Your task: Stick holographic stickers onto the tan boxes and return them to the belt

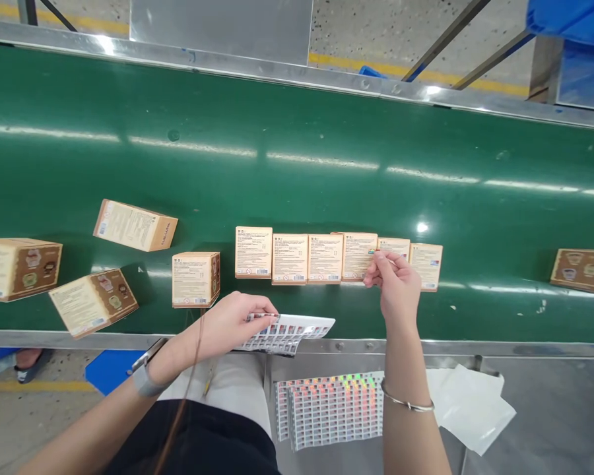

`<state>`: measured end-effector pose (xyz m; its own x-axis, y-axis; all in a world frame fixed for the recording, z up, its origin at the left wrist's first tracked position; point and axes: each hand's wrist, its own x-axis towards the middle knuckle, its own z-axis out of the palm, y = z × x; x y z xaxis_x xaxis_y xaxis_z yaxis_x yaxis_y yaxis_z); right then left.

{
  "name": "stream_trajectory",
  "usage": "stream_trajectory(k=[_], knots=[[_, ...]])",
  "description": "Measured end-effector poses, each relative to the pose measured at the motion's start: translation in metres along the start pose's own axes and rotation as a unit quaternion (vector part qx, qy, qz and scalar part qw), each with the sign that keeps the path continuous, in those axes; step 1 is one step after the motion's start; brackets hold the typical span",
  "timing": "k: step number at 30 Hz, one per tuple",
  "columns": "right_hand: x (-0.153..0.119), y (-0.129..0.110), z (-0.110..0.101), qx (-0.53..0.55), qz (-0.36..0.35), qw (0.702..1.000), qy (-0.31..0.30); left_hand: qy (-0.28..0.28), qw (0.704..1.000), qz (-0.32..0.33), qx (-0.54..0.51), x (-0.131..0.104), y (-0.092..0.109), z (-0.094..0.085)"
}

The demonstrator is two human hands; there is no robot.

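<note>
A row of several beige boxes (290,258) stands on the green belt (297,178), printed text facing up. My right hand (393,280) is over the right part of this row, its thumb and index finger pinched on a small shiny sticker (371,251) at the edge of one box (359,256). My left hand (240,320) grips a bent sheet of small stickers (290,331) just below the row, over the belt's near edge. Left of the row, a separate box (195,280) shows its brown side.
More boxes lie at the left (136,224) and one at the far right (581,270). Stacked sticker sheets (334,409) and white backing paper (472,406) rest on the metal table (549,409) below. Metal rails (257,69) border the belt.
</note>
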<state>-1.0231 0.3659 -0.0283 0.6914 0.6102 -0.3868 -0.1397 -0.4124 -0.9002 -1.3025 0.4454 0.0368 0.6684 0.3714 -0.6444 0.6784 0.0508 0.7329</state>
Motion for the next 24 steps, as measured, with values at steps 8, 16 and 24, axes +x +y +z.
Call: stream_trajectory(k=[8,16,24], knots=[[-0.010,-0.003,0.024,-0.147,-0.034,0.980,0.127,-0.014,1.000,0.001,0.003,-0.009,-0.008,-0.012],[-0.046,-0.019,0.049,-0.211,-0.127,0.964,0.100,0.004,0.997,0.009,-0.079,-0.021,-0.022,-0.024],[-0.132,-0.031,0.089,-0.338,-0.315,0.832,-0.307,0.008,0.990,-0.017,-0.138,-0.032,-0.037,-0.031]])
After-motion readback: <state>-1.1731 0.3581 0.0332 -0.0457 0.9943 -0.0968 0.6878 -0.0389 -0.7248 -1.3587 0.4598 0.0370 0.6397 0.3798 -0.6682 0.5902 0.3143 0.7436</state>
